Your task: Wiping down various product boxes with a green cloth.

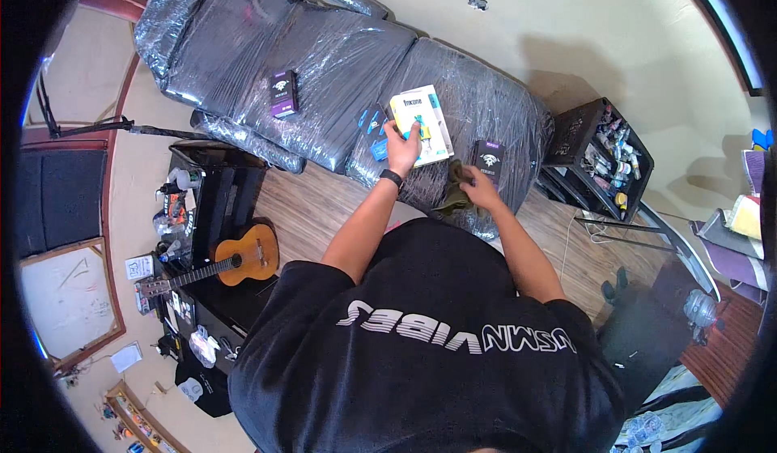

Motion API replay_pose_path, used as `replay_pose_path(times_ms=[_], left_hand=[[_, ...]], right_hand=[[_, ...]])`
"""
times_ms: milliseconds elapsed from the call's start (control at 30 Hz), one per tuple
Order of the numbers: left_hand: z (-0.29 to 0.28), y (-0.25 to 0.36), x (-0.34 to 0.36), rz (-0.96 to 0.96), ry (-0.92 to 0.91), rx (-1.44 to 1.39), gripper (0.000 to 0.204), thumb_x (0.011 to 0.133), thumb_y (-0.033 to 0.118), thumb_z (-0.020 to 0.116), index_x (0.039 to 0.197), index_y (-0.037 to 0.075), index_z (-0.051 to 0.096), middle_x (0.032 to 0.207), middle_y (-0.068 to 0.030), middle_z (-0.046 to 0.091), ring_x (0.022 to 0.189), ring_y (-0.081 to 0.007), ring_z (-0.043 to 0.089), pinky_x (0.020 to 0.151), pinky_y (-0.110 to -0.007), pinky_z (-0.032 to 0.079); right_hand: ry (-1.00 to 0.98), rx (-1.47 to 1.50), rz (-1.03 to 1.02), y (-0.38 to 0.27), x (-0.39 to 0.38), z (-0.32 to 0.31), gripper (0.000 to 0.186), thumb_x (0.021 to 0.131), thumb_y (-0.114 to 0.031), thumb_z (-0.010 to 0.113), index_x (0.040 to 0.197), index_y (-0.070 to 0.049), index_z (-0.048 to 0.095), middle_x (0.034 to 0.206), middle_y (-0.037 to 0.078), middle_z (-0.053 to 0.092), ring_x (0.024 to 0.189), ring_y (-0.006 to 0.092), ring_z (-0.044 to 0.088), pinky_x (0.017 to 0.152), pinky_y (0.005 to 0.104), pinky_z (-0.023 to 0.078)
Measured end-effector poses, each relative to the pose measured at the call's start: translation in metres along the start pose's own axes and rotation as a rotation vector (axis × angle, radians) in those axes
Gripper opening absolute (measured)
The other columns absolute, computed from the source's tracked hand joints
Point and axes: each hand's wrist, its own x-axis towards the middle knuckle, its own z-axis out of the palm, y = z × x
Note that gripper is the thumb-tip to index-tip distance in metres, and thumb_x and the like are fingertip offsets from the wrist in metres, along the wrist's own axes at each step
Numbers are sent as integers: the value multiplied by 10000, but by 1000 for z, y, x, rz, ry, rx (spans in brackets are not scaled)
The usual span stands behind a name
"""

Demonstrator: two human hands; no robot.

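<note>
My left hand point(401, 148), with a dark band on its wrist, reaches over the lower left part of a white box point(435, 117) on the plastic-wrapped sofa. Its thumb and fingers curl by a small yellow and teal patch; whether that is a held item or print on the box I cannot make out. Blue pieces point(375, 126) lie left of this hand. My right hand point(481, 189) is closed on a dark olive cloth point(455, 192), which hangs down at the sofa's front edge. Just beyond that hand lies a black and purple box point(488, 160).
Another black and purple box point(283, 94) lies on the sofa point(340, 56) to the left. A black crate point(587, 157) of bottles and tubes stands at the right. A guitar point(247, 255) leans by a dark desk on the left. A thin cable point(571, 238) crosses the wooden floor.
</note>
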Motion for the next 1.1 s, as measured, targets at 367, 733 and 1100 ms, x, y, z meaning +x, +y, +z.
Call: replay_pose_path(times_ms=[367, 733, 1100], left_hand=[[0, -25, 21, -295, 24, 162, 1084, 832, 553, 750, 1592, 51, 163, 1527, -316, 326, 1414, -429, 362, 1170, -470, 294], [9, -80, 51, -514, -406, -795, 711, 1015, 584, 434, 1552, 137, 297, 1447, -97, 518, 1257, -254, 570, 1034, -401, 479], [16, -20, 31, -180, -293, -398, 796, 929, 356, 686, 1519, 42, 253, 1409, -171, 486, 1278, -285, 517, 1069, -396, 424]], right_hand=[[53, 206, 301, -87, 99, 4, 991, 898, -641, 614, 1535, 66, 337, 1595, 236, 351, 1490, 313, 323, 1209, 398, 243], [-202, 740, 358, -78, 139, 31, 656, 943, -546, 592, 1409, -86, 548, 1269, 86, 674, 1095, 227, 669, 952, 381, 499], [-126, 1004, 372, -113, 105, 13, 631, 926, -565, 609, 1370, -118, 569, 1236, 86, 678, 1090, 233, 679, 938, 410, 533]])
